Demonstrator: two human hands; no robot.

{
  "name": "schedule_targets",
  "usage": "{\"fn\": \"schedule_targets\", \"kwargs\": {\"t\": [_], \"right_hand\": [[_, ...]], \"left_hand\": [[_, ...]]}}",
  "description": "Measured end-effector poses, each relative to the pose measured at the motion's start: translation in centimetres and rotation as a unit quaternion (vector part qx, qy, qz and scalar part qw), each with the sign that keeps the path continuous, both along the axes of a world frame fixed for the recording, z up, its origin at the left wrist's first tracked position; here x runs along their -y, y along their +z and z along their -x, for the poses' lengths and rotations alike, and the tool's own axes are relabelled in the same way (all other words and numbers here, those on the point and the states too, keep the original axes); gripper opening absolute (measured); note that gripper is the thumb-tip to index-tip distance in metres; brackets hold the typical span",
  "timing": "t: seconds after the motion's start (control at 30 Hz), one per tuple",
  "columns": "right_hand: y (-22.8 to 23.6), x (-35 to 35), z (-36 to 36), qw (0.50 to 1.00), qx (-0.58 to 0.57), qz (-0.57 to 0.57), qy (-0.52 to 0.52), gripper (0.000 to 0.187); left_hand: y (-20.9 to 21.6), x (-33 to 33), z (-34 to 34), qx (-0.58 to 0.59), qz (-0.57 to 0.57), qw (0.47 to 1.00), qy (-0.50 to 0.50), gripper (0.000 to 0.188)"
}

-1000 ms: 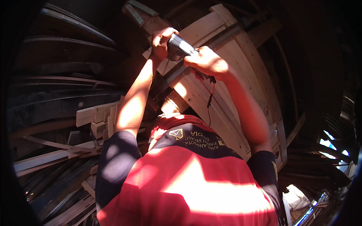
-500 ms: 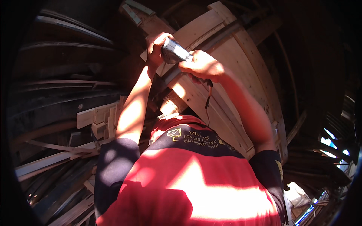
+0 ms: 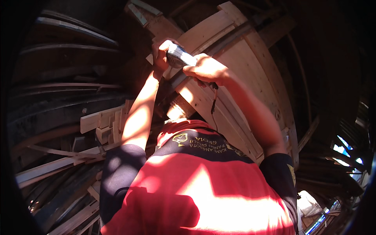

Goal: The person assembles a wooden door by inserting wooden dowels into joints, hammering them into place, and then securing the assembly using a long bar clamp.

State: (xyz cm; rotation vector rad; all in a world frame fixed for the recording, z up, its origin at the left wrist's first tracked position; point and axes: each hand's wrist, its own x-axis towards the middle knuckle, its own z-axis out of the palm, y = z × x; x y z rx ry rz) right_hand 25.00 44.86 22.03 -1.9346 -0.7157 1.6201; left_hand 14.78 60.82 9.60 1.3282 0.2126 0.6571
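Both my hands hold a grey corded power tool (image 3: pixel 181 56) over a pale wooden panel (image 3: pixel 256 74) with framed edges. My left hand (image 3: pixel 160 55) is wrapped round the tool's front end. Round its rear grip closes my right hand (image 3: pixel 207 69), hiding most of that part. A cable (image 3: pixel 214 106) hangs from below the right hand and runs back toward my shirt. The tool's underside is out of sight, so I cannot tell whether it touches the wood.
Long boards (image 3: pixel 66 154) lie stacked on the left, beside short wooden pieces (image 3: pixel 102 133). Beyond the panel's left corner is a board with pale green strips (image 3: pixel 145 8). A whitish sack (image 3: pixel 308 203) sits at the lower right. Deep shadow covers much of the surroundings.
The tool and both hands have shifted very slightly to the left. My grip looks the same.
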Motion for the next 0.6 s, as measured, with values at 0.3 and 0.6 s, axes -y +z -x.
{"fn": "schedule_targets", "kwargs": {"t": [0.3,0.6], "right_hand": [[-0.2,-0.1,0.3,1.000,0.005,0.007,-0.007,0.031],[-0.7,-0.1,1.0,0.999,0.050,-0.013,0.004,0.039]], "left_hand": [[-1.0,0.3,0.1,-0.008,0.034,0.999,0.008,0.052],[-5.1,-1.3,0.9,-0.091,0.053,0.994,0.009,0.043]]}}
